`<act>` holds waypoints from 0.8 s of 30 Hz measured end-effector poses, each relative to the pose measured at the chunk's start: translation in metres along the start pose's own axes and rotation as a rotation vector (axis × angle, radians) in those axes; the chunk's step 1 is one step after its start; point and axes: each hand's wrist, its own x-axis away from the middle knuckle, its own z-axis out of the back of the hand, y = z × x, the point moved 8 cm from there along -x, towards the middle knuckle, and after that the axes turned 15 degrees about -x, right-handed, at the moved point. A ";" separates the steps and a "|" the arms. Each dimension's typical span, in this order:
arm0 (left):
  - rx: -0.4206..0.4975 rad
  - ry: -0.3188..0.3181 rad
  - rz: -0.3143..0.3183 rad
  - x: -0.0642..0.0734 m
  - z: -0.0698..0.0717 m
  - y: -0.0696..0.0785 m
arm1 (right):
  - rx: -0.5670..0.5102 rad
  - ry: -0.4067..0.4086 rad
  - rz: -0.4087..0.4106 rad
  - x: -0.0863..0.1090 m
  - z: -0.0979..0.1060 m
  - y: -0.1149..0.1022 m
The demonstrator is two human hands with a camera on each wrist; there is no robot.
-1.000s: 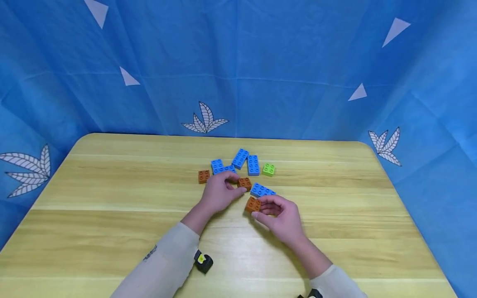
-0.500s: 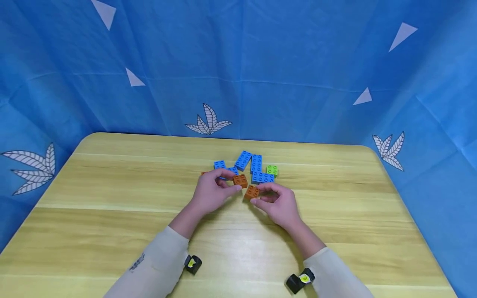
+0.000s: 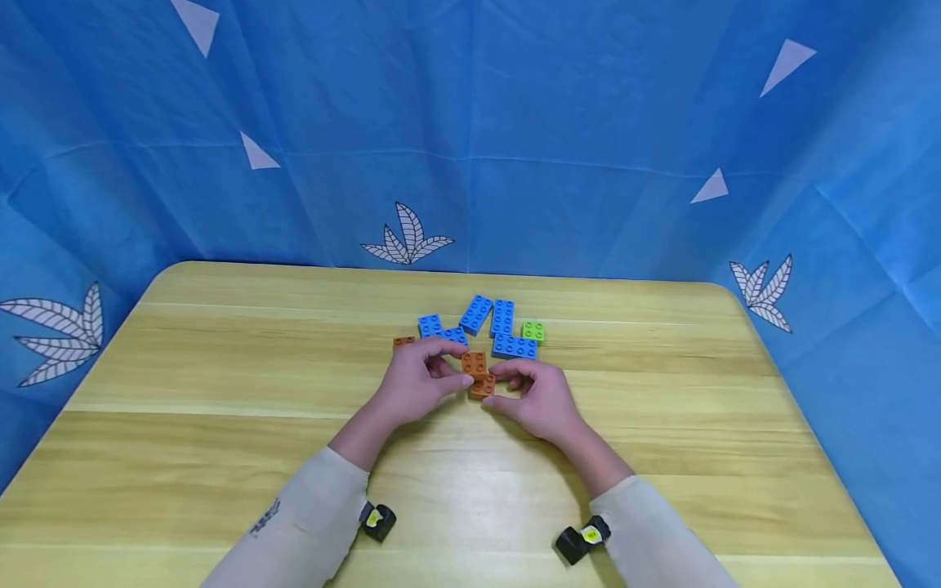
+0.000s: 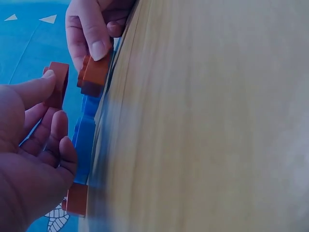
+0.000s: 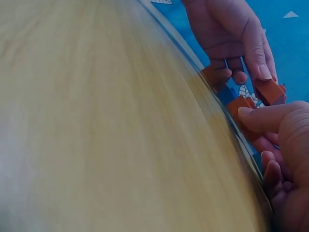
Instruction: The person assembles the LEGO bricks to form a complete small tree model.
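My left hand [image 3: 413, 382] pinches a brown 2x2 toy building brick [image 3: 474, 364] between thumb and fingers. Just below it in the head view is a second brown 2x2 brick [image 3: 482, 387], gripped by my right hand [image 3: 535, 398]. The left brick overlaps the edge of the right one in that view. From the left wrist, the left-hand brick [image 4: 58, 82] appears lifted, apart from the right-hand brick [image 4: 95, 75]. In the right wrist view, my right thumb [image 5: 265, 118] presses the side of its brick [image 5: 240, 107], studs facing the left-hand brick [image 5: 270, 92].
Behind the hands lie several blue bricks [image 3: 503, 318], one of them a 2x4 brick [image 3: 515, 346] nearest the right hand. A green brick [image 3: 532, 331] sits to their right. Another brown brick [image 3: 403, 341] is partly hidden behind the left hand. A blue curtain [image 3: 588, 147] borders the wooden table [image 3: 220, 367].
My left hand has lifted its brick slightly and drawn left. The right hand has moved its brick left and away, under the other. The nearest blue brick now lies farther back.
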 end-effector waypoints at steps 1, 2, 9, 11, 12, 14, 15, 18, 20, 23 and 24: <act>0.001 -0.004 0.000 0.000 -0.001 0.000 | 0.006 0.000 -0.004 0.000 0.000 0.000; 0.001 -0.008 -0.002 0.000 -0.001 -0.001 | 0.008 0.001 -0.006 0.000 -0.001 0.001; -0.014 -0.023 0.005 0.004 -0.004 0.000 | 0.030 0.008 -0.012 0.000 -0.003 0.002; -0.025 -0.033 0.010 0.005 -0.005 -0.001 | 0.035 0.008 -0.014 0.000 -0.004 0.003; -0.030 -0.039 0.012 0.005 -0.006 -0.001 | 0.037 0.008 -0.013 0.000 -0.004 0.003; -0.043 -0.048 0.016 0.005 -0.008 -0.002 | 0.037 0.012 -0.006 0.001 -0.004 0.002; -0.047 -0.050 0.015 0.006 -0.008 -0.002 | 0.034 0.013 -0.006 0.000 -0.004 0.002; -0.058 -0.054 0.009 0.006 -0.009 -0.002 | 0.023 0.012 -0.006 0.000 -0.004 0.002; -0.069 -0.057 0.007 0.006 -0.010 -0.002 | 0.019 0.011 -0.011 0.000 -0.004 0.003; -0.088 -0.060 0.004 0.006 -0.011 -0.002 | 0.019 0.008 -0.015 0.000 -0.005 0.003; -0.095 -0.059 0.001 0.006 -0.012 -0.002 | 0.021 0.007 -0.017 0.000 -0.005 0.003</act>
